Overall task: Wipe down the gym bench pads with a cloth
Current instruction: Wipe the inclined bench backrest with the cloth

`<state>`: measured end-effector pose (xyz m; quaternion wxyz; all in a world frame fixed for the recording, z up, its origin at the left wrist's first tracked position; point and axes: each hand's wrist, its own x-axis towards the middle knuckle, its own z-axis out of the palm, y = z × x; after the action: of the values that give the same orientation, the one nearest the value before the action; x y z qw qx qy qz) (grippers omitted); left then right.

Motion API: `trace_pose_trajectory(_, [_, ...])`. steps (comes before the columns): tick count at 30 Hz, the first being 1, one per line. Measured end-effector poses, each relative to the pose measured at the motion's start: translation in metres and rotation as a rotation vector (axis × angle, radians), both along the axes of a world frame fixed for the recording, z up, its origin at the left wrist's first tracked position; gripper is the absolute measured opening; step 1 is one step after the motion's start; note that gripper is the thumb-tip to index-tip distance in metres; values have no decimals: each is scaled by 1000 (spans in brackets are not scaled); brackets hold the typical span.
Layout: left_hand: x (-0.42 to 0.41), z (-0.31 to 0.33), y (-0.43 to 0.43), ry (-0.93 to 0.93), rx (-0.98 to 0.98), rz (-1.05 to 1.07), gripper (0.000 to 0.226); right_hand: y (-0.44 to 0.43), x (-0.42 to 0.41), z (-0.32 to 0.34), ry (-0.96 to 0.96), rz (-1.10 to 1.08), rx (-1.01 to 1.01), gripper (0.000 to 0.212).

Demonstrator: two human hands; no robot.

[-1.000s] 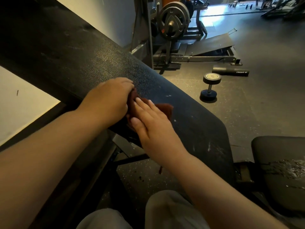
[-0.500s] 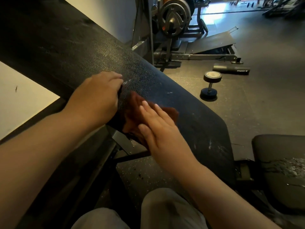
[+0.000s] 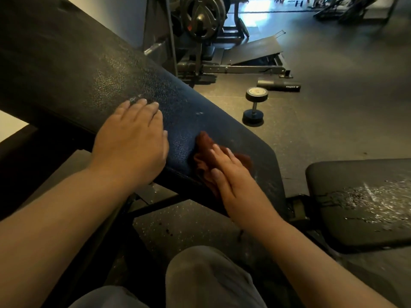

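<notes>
A long black inclined back pad runs from upper left down to the centre. On its lower part lies a dark red cloth, bunched, with one edge hanging over the near side. My right hand lies flat on the cloth with straight fingers, pressing it against the pad. Left of the cloth, my left hand rests palm down on the bare pad, fingers spread, holding nothing. The black seat pad at the right has a scuffed, flecked patch.
A dumbbell stands on the dark rubber floor beyond the pad, with a black roller behind it. A plate-loaded machine and a sloped footplate stand further back. My grey-trousered knees are at the bottom.
My left hand let go of the cloth and moved up-left to lie flat on the pad. My right hand slid the cloth down the pad toward its lower end.
</notes>
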<state>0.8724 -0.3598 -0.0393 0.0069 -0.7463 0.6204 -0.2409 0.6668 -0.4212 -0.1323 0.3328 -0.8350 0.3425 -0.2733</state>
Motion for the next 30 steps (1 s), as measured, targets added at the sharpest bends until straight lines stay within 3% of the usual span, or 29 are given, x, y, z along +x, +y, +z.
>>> trace_pose_trajectory(5, [-15,2,-4,19,31,82,61,-14,-48,-30,16,-389,236,47])
trace_pose_trajectory(11, [-53,-17,-25,-12,262,-26,61,-2,0,-3,-12,-50,44,50])
trace_pose_trajectory(17, [-38,-9,-26,-19,238,-104,60,-25,-48,-45,-51,-345,212,50])
trace_pose_trajectory(20, [-51,-13,-26,-66,292,-39,64,-14,-30,-28,-22,-207,83,50])
trace_pose_trajectory(23, [-50,-12,-26,-71,283,-25,68,-17,-46,-28,-12,-78,139,49])
trace_pose_trajectory(27, [-49,-14,-26,-94,302,-17,68,-39,-80,-52,9,-363,285,49])
trace_pose_trajectory(30, [-51,-15,-28,-111,308,0,67,-24,-48,-36,-20,-275,197,48])
